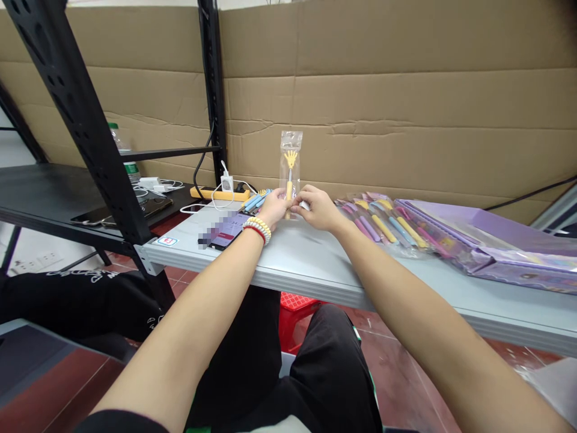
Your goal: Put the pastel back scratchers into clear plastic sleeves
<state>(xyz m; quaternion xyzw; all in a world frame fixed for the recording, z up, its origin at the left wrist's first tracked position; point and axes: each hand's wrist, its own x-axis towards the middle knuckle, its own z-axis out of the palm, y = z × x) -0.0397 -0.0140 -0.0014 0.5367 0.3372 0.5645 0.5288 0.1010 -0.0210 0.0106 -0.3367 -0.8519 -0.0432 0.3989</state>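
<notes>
A yellow hand-shaped back scratcher (289, 187) with a metal shaft stands upright inside a clear plastic bag (291, 139). My left hand (273, 208) is closed on the lower end of the bagged back scratcher. On its other side, my right hand (317, 207) is closed, fingertips pinched against the bag's lower edge. A small white piece (305, 205) shows beneath the right fingers; its kind is unclear. Close behind my left wrist lie blue-handled back scratchers (256, 200) and a phone (225, 231) with its screen lit.
Several bagged back scratchers (383, 222) lie right on the grey table (311, 258), beside a purple box (505, 255). A yellow power strip (220, 193) with white cables sits at the back left. A black metal rack (85, 120) flanks the table; cardboard (387, 102) stands behind.
</notes>
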